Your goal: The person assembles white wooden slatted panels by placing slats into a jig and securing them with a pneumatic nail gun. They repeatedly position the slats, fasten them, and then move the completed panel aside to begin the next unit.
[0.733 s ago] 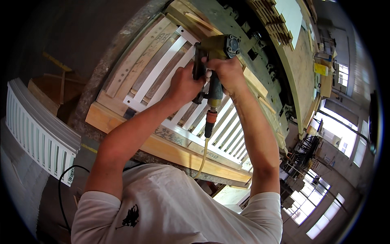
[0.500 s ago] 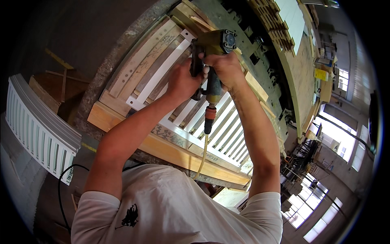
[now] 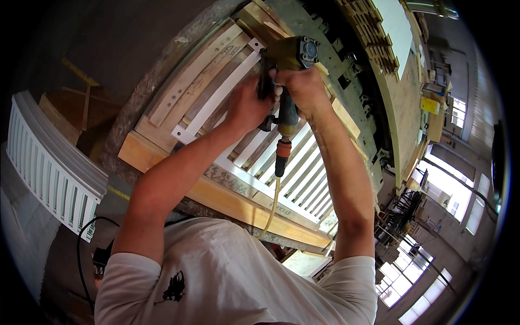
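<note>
Right-hand grip wrapped round an olive-and-black metal air nailer, left-hand grip curled on its dark side, partly hidden. It's over a white slatted panel sitting inside a light-brown wooden frame; can't see any contact. I'd keep it square and steady, two-handed. Stacked brown wooden strips are well beyond, no bother

Bare forearms stretched forward, left hand curled, right hand clenched — close together
</note>
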The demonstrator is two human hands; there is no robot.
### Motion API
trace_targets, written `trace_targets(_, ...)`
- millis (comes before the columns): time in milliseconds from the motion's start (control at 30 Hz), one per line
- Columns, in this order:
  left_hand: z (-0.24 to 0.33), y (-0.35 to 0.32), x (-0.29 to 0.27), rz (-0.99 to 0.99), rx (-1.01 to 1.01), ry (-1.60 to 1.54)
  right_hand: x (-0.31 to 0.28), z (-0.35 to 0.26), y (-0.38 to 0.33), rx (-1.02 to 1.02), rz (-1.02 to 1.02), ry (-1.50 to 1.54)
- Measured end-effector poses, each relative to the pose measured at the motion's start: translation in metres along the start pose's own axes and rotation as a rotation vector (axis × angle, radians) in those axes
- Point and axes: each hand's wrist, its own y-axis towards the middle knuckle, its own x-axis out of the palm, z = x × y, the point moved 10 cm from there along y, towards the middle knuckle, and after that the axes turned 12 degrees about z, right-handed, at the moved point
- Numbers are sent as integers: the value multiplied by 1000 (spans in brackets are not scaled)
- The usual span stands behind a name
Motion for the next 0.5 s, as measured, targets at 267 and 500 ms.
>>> trace_targets(267, -16, -22, 12, -80, -183, -221, -20, 16, -8, -279, -124, -99)
trace_targets(500, 21, -106, 23, -153, -174, -144, -69, 98, -63, 158, -104, 411)
